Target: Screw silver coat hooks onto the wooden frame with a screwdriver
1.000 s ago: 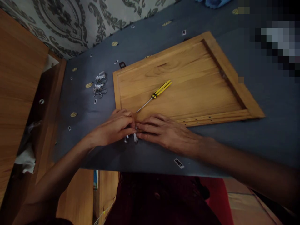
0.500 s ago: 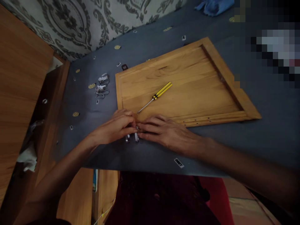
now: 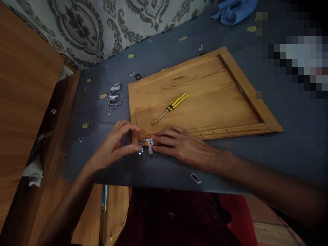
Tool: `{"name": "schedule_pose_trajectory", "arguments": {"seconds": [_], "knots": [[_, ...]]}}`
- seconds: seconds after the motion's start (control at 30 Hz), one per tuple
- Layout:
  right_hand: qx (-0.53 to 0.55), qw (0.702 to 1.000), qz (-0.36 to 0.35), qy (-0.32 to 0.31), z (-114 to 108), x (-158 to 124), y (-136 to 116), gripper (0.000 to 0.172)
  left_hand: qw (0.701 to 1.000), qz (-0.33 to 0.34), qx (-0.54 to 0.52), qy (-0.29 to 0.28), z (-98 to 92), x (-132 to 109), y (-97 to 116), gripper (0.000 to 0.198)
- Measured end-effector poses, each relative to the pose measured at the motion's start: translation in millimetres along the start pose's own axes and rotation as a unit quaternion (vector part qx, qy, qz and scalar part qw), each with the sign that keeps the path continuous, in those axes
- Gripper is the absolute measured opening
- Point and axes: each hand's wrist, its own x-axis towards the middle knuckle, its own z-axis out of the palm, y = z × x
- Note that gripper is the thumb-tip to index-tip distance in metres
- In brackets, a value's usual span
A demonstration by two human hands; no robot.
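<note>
A metal cabinet hinge (image 3: 150,144) sits at the near left corner of a wooden cabinet door (image 3: 200,99), partly overhanging its near edge. My right hand (image 3: 183,145) lies palm down along that edge, its fingertips holding the hinge's right side. At the hinge's left, my left hand (image 3: 111,145) has thumb and index finger spread apart. The thumb tip is at the hinge's left end, and the index tip hovers over the door's corner. A screwdriver (image 3: 170,107) with a yellow and black handle rests on the door panel, its tip pointing toward the hinge.
More metal hinges (image 3: 114,97) lie on the dark tablecloth (image 3: 164,167) left of the door. A blue cloth (image 3: 232,13) is at the back. Patterned wall covering (image 3: 82,27) borders the table behind, and a wooden cabinet (image 3: 28,89) stands at the left.
My left hand has drawn back leftward and its fingers have parted, exposing more of the hinge. My right hand has stayed at the door edge. The view has shifted slightly.
</note>
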Motion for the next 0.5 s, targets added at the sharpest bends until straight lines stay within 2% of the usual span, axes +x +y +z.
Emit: {"name": "schedule_pose_trajectory", "arguments": {"seconds": [0.1,0.17,0.23,0.3,0.33,0.4,0.5], "knots": [[0.0,1.0,0.001,-0.001,0.9,-0.6,-0.1,0.023,0.998,0.007,0.04,0.037,22.6,-21.9,-3.1,0.061],[0.006,1.0,0.002,-0.007,0.7,-1.0,-0.1,0.023,0.992,0.003,0.087,0.095,41.9,-34.3,-2.6,0.07],[0.013,1.0,0.002,-0.007,0.0,-1.4,-0.1,0.025,0.969,0.021,0.161,0.186,60.8,-44.4,0.8,0.056],[0.016,1.0,0.001,-0.007,-0.7,-1.7,0.1,0.029,0.935,0.05,0.239,0.257,76.9,-51.8,6.8,0.027],[0.018,1.0,0.002,-0.009,-0.9,-1.9,0.2,0.031,0.925,0.054,0.266,0.267,83.3,-54.2,10.3,0.018],[0.021,1.0,0.001,-0.014,-1.1,-2.1,0.4,0.034,0.914,0.049,0.298,0.271,92.6,-56.5,16.6,0.01],[0.023,1.0,0.004,-0.02,-0.8,-2.3,0.5,0.038,0.907,0.014,0.324,0.267,99.2,-54.8,22.2,0.013]]}}
